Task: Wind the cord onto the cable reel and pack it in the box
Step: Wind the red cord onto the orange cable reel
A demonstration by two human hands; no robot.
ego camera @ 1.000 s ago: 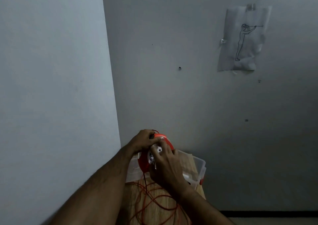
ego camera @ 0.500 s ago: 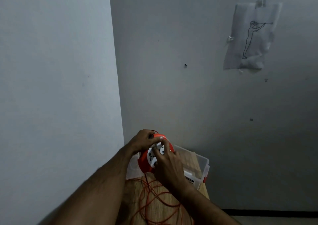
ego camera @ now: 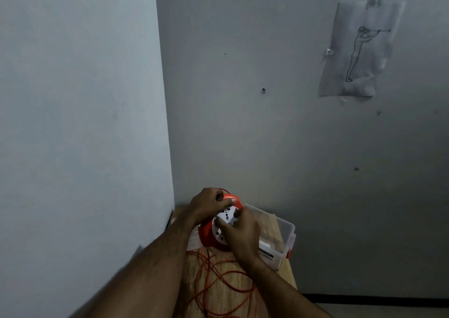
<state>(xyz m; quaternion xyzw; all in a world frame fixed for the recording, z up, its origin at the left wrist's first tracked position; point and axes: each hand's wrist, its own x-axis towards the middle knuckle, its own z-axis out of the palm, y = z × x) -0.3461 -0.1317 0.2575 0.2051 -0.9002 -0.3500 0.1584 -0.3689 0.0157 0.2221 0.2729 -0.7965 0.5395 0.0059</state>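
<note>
Hands are working an orange plastic cable reel (ego camera: 220, 229) standing on edge on a wooden counter (ego camera: 226, 291). The left hand (ego camera: 210, 206) is curling over its top rim, gripping it. The right hand (ego camera: 243, 235) is pinching something on the round white socket face, probably the winding knob. Thin orange cord (ego camera: 218, 283) is lying in loose tangled loops just below both hands, trailing up to the reel's underside, so most seems unwound. Just beyond the right hand, a clear, smooth, rectangular plastic box (ego camera: 285, 235) is sitting open.
</note>
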